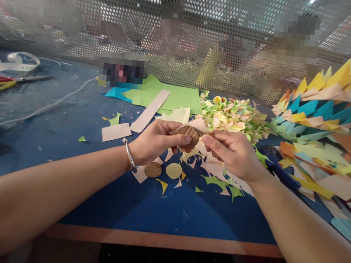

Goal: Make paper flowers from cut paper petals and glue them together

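My left hand (165, 141) holds a round brown disc (190, 136) with a striped wood-grain face, its thumb lying across the front. Close to the disc's right edge, my right hand (231, 152) is closed in a pinch; what sits between its fingertips is too small to make out. Below the hands, a second brown wood-grain disc (153, 169) lies on the blue tabletop (166, 214). Beside it is a pale yellow paper circle (174, 170). Green paper offcuts (215, 181) with curved cut edges are scattered under my right hand.
A heap of small folded paper pieces (230, 114) stands behind my right hand. Layered paper spikes (323, 101) rise at the right. Green sheets (173, 95) and pink strips (151, 111) lie at the back. Scissors (5, 82) and a white cable (40, 109) are at left, before a perforated metal screen (184, 44).
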`<state>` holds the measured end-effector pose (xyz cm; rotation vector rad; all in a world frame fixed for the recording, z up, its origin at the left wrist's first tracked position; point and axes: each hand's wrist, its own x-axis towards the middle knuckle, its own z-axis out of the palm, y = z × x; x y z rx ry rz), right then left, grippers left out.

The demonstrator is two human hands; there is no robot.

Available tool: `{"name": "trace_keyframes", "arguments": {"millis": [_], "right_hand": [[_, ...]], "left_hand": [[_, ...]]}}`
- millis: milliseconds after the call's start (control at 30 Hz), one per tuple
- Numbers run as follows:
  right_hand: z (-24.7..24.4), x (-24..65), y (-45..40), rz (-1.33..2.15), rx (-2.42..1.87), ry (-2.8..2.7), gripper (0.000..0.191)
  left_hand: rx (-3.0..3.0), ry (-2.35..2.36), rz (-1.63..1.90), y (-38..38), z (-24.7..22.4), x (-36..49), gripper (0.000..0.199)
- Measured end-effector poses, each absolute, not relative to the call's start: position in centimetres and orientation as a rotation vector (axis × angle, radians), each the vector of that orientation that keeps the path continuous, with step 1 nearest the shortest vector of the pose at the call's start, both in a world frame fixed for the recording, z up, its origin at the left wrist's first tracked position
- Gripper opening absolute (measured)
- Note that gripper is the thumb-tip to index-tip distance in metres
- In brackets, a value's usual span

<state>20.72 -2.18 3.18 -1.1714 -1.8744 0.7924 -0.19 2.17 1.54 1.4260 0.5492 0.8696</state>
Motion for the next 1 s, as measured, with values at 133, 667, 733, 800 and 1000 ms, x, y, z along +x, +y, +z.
{"name": "trace_keyframes", "arguments": {"millis": [133, 667, 733, 800, 1000], "right_hand": [[3.12, 20.8, -2.12, 0.783, -1.183, -1.864, 0.046], [3.18, 20.73, -2.29, 0.769, -1.137, -1.875, 0.045], [3.16, 20.75, -2.26, 0.766, -1.136, -1.873, 0.045], [3.16, 20.77, -2.21, 0.763, -1.129, -1.87, 0.045], [3.28, 20.77, -2.28, 0.721, -1.115, -1.902, 0.045]], "left_hand": [[1.381, 0.536, 0.905, 2.18, 1.51, -0.08, 0.019], [1.398, 0.498, 0.86, 2.18, 1.5, -0.01, 0.025], [1.418, 0.413, 0.849, 2.14, 1.62, 0.07, 0.032], [1.418, 0.39, 0.841, 2.09, 1.69, 0.13, 0.035], [1.397, 0.443, 0.827, 1.94, 1.78, 0.14, 0.029]]}}
